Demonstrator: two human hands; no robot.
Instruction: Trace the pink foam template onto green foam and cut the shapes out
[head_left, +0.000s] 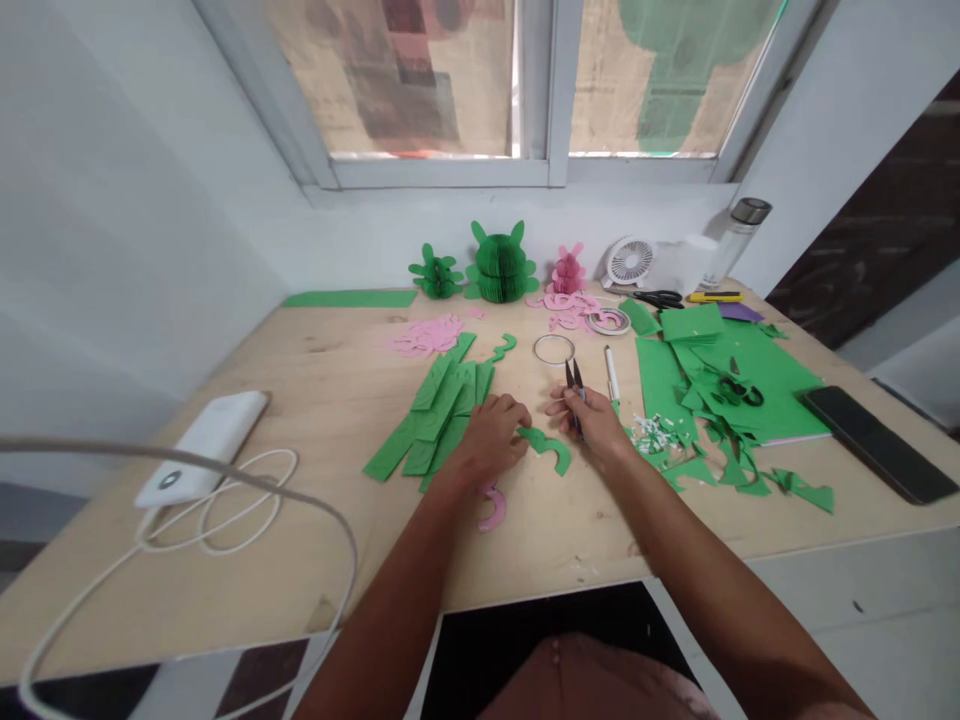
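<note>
My right hand (594,420) is closed around small pointed snips (574,374), whose two dark blades stand apart and point away from me. My left hand (491,438) rests low over the table with its fingers curled, and the fingertips pinch one end of a curvy green paper cutout (556,452). Beneath and beyond that hand lies a loose pile of green paper strips (435,415). A pink curved cutout (493,508) shows by the left wrist, partly covered. Another green cutout (505,346) lies farther back.
Pink cutouts (431,335), a tape roll (607,321) and a white pen (612,372) lie around the hands. Green scraps (739,450) and a phone (877,440) are at right. Paper honeycomb animals (501,268) stand behind. A cabled white power bank (202,450) sits at left.
</note>
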